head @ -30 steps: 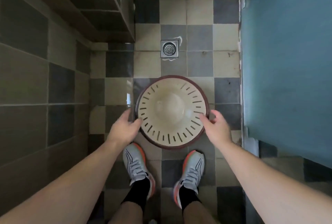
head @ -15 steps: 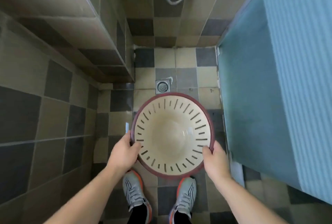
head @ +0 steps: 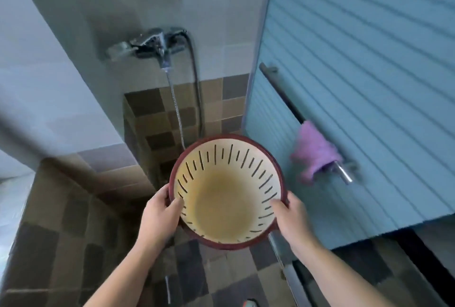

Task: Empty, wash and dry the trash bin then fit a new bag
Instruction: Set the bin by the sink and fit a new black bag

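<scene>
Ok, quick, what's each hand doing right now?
Left hand: grips the rim of the round cream slotted trash bin with a dark red rim.
Right hand: grips the opposite side of the rim.

The fingers of the left hand (head: 161, 215) and right hand (head: 291, 218) curl out of sight behind the bin (head: 227, 193), whose outer wall is hidden. The faucet (head: 147, 44) is blurred, and a shoe (head: 250, 303) is cut off by the bottom edge
</scene>
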